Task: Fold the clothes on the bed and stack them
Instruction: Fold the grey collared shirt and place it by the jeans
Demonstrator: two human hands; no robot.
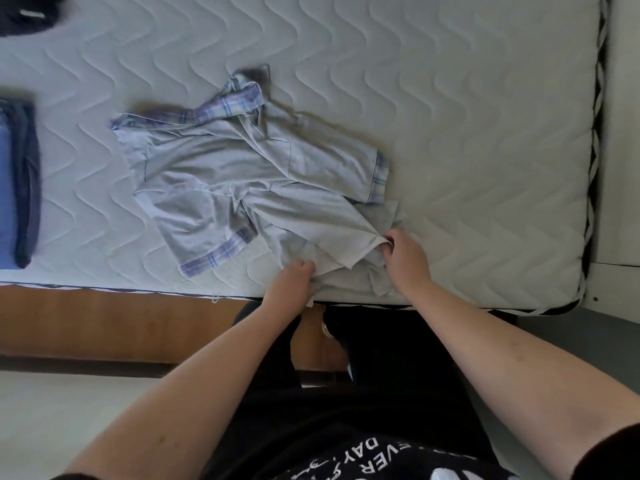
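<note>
A light grey shirt (242, 168) with plaid cuffs and a plaid collar lies rumpled on the white quilted mattress (467, 133). Its collar points to the far side and its hem hangs near the front edge. My left hand (292, 282) pinches the hem at the mattress edge. My right hand (405, 258) grips a fold of the hem a little further right. A stack of folded blue and navy clothes (19, 185) sits at the left edge of the view.
A dark garment (27, 15) lies at the far left corner of the mattress. The wooden bed frame (121, 323) runs below the front edge. Pale floor (69, 427) is at the lower left, and a white surface (623, 133) stands beyond the right edge.
</note>
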